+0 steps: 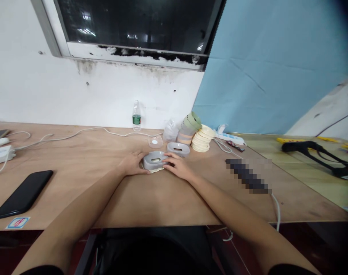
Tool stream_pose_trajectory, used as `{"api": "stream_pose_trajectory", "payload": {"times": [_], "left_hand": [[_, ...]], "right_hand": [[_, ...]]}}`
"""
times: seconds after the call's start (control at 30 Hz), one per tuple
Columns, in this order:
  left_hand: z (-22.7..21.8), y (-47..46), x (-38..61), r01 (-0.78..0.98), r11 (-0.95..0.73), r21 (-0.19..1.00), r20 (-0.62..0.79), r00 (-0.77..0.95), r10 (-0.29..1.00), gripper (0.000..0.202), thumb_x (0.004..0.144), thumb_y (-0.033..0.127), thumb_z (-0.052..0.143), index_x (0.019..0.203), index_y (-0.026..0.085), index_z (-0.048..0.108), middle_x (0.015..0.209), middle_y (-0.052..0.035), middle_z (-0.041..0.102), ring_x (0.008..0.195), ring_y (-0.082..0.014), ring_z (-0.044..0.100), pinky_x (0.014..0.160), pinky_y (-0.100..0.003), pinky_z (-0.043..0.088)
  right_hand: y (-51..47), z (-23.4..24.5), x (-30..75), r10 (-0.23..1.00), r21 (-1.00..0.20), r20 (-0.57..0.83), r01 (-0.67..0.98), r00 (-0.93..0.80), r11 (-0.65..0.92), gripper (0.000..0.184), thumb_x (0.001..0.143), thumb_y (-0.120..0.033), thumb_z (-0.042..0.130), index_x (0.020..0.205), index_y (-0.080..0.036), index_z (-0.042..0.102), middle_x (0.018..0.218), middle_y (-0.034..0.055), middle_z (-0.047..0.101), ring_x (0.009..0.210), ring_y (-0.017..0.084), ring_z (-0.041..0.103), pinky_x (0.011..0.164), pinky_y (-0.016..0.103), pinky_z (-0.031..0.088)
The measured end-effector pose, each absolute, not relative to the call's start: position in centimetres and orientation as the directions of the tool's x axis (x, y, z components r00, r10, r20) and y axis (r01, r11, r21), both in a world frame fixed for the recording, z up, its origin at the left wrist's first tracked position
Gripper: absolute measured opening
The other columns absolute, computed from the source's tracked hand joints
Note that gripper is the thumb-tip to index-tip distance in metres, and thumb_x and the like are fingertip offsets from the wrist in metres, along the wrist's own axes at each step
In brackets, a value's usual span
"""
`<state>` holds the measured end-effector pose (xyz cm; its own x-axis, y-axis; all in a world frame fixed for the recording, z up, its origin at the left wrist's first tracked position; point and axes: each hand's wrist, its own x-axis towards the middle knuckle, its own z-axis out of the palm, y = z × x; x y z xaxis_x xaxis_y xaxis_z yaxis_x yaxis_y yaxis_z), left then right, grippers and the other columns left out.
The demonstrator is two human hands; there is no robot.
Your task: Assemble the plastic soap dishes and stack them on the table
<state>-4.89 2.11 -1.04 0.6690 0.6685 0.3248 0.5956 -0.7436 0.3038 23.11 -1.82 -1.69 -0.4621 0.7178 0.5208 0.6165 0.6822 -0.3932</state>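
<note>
Between my hands, on the brown tabletop, is a grey rounded box [152, 165] with an oval slot in its sunken top. A thin pale piece [157, 170] sticks out from under its front edge; what it is I cannot make out. From the left, my left hand [133, 164] curves round the box, thumb at the front and fingers behind. My right hand [176, 165] grips the opposite side with bent fingers. Just behind it lies a similar grey slotted piece [178, 149], apart from both hands. A clear lid-like piece [155, 142] with a white round spot lies behind the box.
Stacks of cream rings [202, 139] and green and peach cups [188, 128] stand behind right, beside a crumpled plastic bag [170, 130]. A water bottle [136, 116] stands against the wall. A black phone [23, 194] lies left, a power strip [230, 138] and blurred dark object [247, 175] right.
</note>
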Motion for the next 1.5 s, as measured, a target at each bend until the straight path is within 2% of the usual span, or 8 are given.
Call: {"api": "stream_pose_trajectory", "payload": {"times": [0.3, 0.57, 0.83, 0.93, 1.17, 1.33, 1.43, 1.5], "left_hand": [[-1.0, 2.0, -4.6, 0.619, -0.726, 0.299, 0.308, 0.658, 0.687, 0.092, 0.067, 0.072, 0.064, 0.136, 0.014, 0.047, 0.132, -0.0173, 0.055, 0.117, -0.0365, 0.053, 0.1, -0.047, 0.041], [-1.8, 2.5, -4.8, 0.607, -0.742, 0.286, 0.322, 0.668, 0.671, 0.092, 0.068, 0.069, 0.064, 0.138, 0.012, 0.045, 0.136, -0.0171, 0.053, 0.12, -0.0382, 0.052, 0.102, -0.047, 0.039], [-2.0, 3.0, -4.9, 0.593, -0.719, 0.362, 0.274, 0.669, 0.691, 0.089, 0.065, 0.074, 0.063, 0.136, 0.021, 0.048, 0.134, -0.0107, 0.056, 0.122, -0.0336, 0.052, 0.102, -0.043, 0.041], [-2.0, 3.0, -4.8, 0.579, -0.721, 0.381, 0.276, 0.672, 0.687, 0.088, 0.066, 0.073, 0.063, 0.136, 0.02, 0.048, 0.132, -0.0114, 0.058, 0.119, -0.0333, 0.054, 0.101, -0.043, 0.042], [-1.0, 2.7, -5.1, 0.65, -0.662, 0.372, 0.228, 0.628, 0.744, 0.091, 0.066, 0.07, 0.065, 0.135, 0.014, 0.049, 0.134, -0.0155, 0.055, 0.12, -0.036, 0.053, 0.103, -0.047, 0.041], [-0.5, 2.9, -6.7, 0.676, -0.628, 0.385, 0.214, 0.596, 0.774, 0.085, 0.068, 0.06, 0.067, 0.137, 0.015, 0.047, 0.136, -0.014, 0.054, 0.12, -0.0348, 0.053, 0.103, -0.047, 0.042], [-0.9, 3.2, -7.3, 0.681, -0.619, 0.391, 0.214, 0.587, 0.781, 0.087, 0.068, 0.061, 0.067, 0.139, 0.016, 0.045, 0.136, -0.013, 0.053, 0.121, -0.0345, 0.053, 0.103, -0.046, 0.043], [-1.3, 3.4, -7.4, 0.685, -0.611, 0.398, 0.212, 0.579, 0.787, 0.091, 0.065, 0.066, 0.067, 0.139, 0.017, 0.044, 0.137, -0.0132, 0.053, 0.121, -0.0353, 0.052, 0.103, -0.047, 0.043]], "right_hand": [[-1.9, -1.3, 22.9, 0.658, -0.255, 0.521, 0.637, -0.543, 0.727, 0.025, 0.09, -0.035, 0.057, 0.109, -0.026, 0.07, 0.126, 0.0094, 0.06, 0.114, 0.024, 0.058, 0.099, 0.045, 0.047], [-2.3, -1.0, 22.5, 0.587, -0.206, 0.544, 0.583, -0.6, 0.786, 0.025, 0.092, -0.034, 0.054, 0.109, -0.024, 0.069, 0.114, 0.0091, 0.066, 0.113, 0.023, 0.057, 0.098, 0.044, 0.048], [-2.5, -0.6, 22.0, 0.573, -0.221, 0.5, 0.544, -0.649, 0.81, 0.024, 0.091, -0.037, 0.055, 0.106, -0.024, 0.069, 0.107, 0.0077, 0.069, 0.108, 0.023, 0.059, 0.095, 0.043, 0.048], [-2.3, -0.5, 21.8, 0.595, -0.213, 0.537, 0.586, -0.598, 0.782, 0.027, 0.091, -0.041, 0.054, 0.107, -0.024, 0.068, 0.11, 0.008, 0.067, 0.108, 0.024, 0.058, 0.096, 0.045, 0.046], [2.3, -0.4, 20.2, 0.666, -0.281, 0.688, 0.74, -0.289, 0.612, 0.032, 0.095, -0.039, 0.044, 0.114, -0.022, 0.064, 0.113, 0.0091, 0.066, 0.109, 0.025, 0.055, 0.098, 0.044, 0.041], [5.9, -1.1, 19.6, 0.731, -0.203, 0.619, 0.841, -0.287, 0.502, 0.034, 0.094, -0.025, 0.042, 0.123, -0.022, 0.06, 0.123, 0.0095, 0.063, 0.12, 0.029, 0.048, 0.107, 0.055, 0.026], [5.9, -1.9, 19.4, 0.782, -0.13, 0.518, 0.872, -0.346, 0.472, 0.034, 0.091, -0.02, 0.046, 0.121, -0.026, 0.061, 0.119, 0.0074, 0.065, 0.123, 0.032, 0.046, 0.11, 0.063, 0.01], [5.4, -2.2, 19.4, 0.786, -0.1, 0.489, 0.871, -0.378, 0.481, 0.033, 0.091, -0.019, 0.048, 0.119, -0.028, 0.062, 0.114, 0.0072, 0.067, 0.12, 0.031, 0.048, 0.111, 0.062, 0.006]]}}
